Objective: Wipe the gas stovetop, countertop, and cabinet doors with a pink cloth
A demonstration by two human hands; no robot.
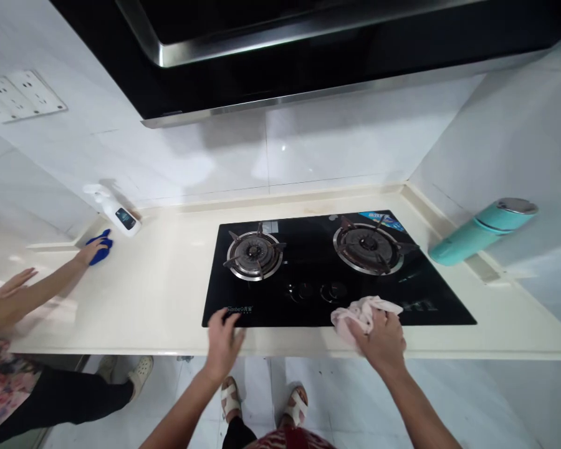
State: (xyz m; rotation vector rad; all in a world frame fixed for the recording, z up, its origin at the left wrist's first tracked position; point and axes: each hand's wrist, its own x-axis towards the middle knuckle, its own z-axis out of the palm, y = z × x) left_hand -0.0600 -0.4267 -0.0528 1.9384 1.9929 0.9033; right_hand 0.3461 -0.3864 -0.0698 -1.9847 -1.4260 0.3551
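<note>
Head view. The person stands at a pale worktop (168,299) with a black glass hob (336,274) set into it.

The right hand (378,337) presses a pink cloth (362,312) onto the near edge of the hob, right of the control knobs (315,291); its fingers are curled down over the cloth, gripping it. The left hand (224,340) rests flat at the near left corner of the hob, fingers spread and holding nothing, apparently bracing.

Two burners, left burner (255,254) and right burner (368,248), sit with their pan supports in place. The glass looks dark and glossy across most of its surface; whether it has already been wiped cannot be told. Judgement: wiping is in hand at the near right strip, and the burner surrounds and far part of the glass would remain.

At the far left, a co-worker's hand (91,251) holds a blue cloth (101,244) on the worktop, just beside a white spray bottle (116,213) lying near the wall. A teal flask (481,231) lies against the right wall. An extractor hood (308,56) hangs above; wall sockets (21,93) at upper left.
</note>
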